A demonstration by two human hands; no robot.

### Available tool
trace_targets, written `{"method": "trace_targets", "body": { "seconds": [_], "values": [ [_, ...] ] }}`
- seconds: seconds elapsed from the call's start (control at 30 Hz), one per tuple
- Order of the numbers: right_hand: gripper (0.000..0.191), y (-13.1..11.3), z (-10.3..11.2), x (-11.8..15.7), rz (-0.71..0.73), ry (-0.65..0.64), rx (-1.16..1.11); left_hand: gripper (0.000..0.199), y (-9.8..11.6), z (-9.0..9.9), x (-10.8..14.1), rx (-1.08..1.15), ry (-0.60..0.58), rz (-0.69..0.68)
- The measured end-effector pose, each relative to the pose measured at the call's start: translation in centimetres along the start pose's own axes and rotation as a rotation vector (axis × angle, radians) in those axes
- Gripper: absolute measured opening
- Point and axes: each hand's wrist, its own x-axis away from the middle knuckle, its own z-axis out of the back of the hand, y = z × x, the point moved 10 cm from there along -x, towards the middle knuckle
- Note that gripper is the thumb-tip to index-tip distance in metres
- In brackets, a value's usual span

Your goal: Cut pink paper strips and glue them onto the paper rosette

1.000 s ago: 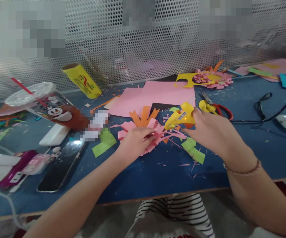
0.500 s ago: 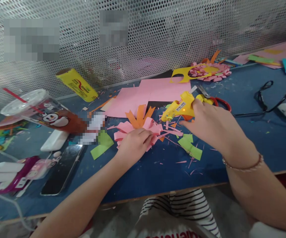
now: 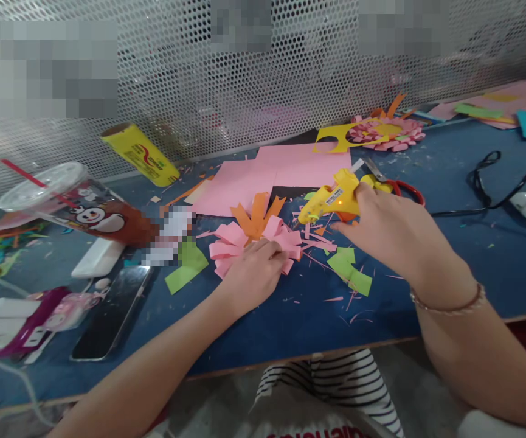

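My left hand [image 3: 258, 274] rests on a pink paper flower [image 3: 227, 243] made of looped strips, its fingers curled and pressed together over the flower's near side. What lies under those fingertips is hidden. Orange paper strips [image 3: 257, 214] with notched ends stick out from the flower's far edge. To the right, my right hand [image 3: 388, 226] is closed around a yellow hot glue gun [image 3: 333, 198], whose nozzle points left and down toward the flower, apart from it. Thin pink paper scraps [image 3: 320, 244] lie between the nozzle and the flower. Green paper pieces [image 3: 350, 271] lie nearer the table edge.
Red-handled scissors [image 3: 411, 191] lie behind my right hand. Pink sheets [image 3: 303, 164] and a finished-looking pink paper ring [image 3: 397, 137] sit farther back. Leftward are a tilted drink cup [image 3: 103, 213], a phone [image 3: 112, 313] and a yellow tube [image 3: 146, 155]. A perforated metal screen [image 3: 162, 79] rises behind.
My left hand has shifted slightly right and down over the flower. The glue gun in my right hand is almost still. The view has turned slightly.
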Motion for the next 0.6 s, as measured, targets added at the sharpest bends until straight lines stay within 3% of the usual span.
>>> {"method": "trace_targets", "body": {
  "seconds": [0.27,0.6],
  "values": [
    [0.049,0.24,-0.15,-0.06,0.003,-0.010,0.020,0.029,0.59,-0.31,0.38,-0.096,-0.024,-0.017],
    [0.044,1.00,-0.26,-0.18,-0.043,-0.006,-0.014,0.030,0.63,0.13,0.25,-0.108,-0.023,-0.003]
  ]
}}
